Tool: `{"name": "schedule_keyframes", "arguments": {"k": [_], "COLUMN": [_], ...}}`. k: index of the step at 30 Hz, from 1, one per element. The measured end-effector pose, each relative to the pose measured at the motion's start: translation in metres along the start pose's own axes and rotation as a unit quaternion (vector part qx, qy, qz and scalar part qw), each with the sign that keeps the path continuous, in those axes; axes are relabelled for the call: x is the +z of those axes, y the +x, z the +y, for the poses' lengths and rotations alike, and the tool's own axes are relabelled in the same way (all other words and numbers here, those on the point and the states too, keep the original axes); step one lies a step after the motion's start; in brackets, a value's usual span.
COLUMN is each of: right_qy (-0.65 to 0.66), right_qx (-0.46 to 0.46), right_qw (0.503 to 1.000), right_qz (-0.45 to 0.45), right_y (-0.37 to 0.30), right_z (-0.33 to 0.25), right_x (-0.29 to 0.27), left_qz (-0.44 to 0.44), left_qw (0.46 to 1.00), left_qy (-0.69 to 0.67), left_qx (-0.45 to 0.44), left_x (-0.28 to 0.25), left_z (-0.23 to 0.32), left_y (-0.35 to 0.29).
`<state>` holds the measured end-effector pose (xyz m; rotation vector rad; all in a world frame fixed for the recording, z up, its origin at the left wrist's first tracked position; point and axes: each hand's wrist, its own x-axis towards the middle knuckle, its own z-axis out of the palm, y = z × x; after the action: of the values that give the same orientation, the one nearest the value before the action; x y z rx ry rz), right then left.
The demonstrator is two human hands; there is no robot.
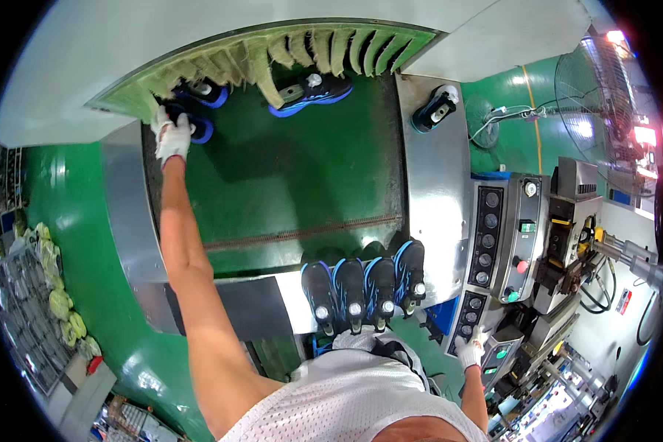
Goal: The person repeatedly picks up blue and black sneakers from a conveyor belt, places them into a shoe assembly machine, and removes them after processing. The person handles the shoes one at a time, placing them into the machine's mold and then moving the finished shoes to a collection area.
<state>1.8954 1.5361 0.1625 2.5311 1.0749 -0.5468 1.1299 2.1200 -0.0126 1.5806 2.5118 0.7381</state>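
My left hand (173,138), in a white glove, reaches far forward and is closed on a dark shoe (202,131) with a blue sole at the left of the green conveyor belt. A second dark shoe (205,93) lies just beyond it, partly under the hanging flaps. Another blue-soled shoe (313,94) rests on its side by the flaps further right. Down at the lower right, my gloved right hand (470,349) is beside a panel of dials, its fingers apart and nothing seen in them. Several black-and-blue shoes (350,291) stand in a row at the belt's near edge.
Fabric strip flaps (317,50) hang across the opening of a pale machine housing (199,37). One shoe (435,109) sits on the metal side ledge (436,184). A control panel (488,236) and a fan (597,88) stand to the right. Bagged goods (59,302) are at the left.
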Motion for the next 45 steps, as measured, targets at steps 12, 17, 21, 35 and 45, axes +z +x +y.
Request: {"name": "schedule_keyframes", "arguments": {"k": [12, 17, 21, 35, 45], "right_qy": [0.139, 0.246, 0.377, 0.808, 0.911], "right_qx": [-0.017, -0.094, -0.122, 0.074, 0.178], "right_qw": [0.987, 0.961, 0.917, 0.563, 0.121], "right_qz": [-0.079, -0.086, -0.057, 0.158, 0.351], "right_y": [-0.050, -0.050, -0.064, -0.158, -0.228], "right_z": [-0.050, -0.136, -0.178, 0.067, 0.188], "right_x": [0.026, -0.034, -0.083, -0.034, 0.006], "left_qz": [-0.087, -0.201, -0.318, -0.378, -0.615], "left_qw": [0.985, 0.945, 0.850, 0.308, 0.374], "left_qy": [0.037, -0.114, -0.202, -0.420, -0.349], "left_qx": [0.147, 0.233, 0.369, 0.765, 0.600], "left_x": [-0.037, -0.054, -0.104, -0.289, -0.194], "left_z": [0.093, 0.170, 0.297, 0.605, 0.708], "left_y": [-0.135, -0.243, -0.364, -0.702, -0.937]}}
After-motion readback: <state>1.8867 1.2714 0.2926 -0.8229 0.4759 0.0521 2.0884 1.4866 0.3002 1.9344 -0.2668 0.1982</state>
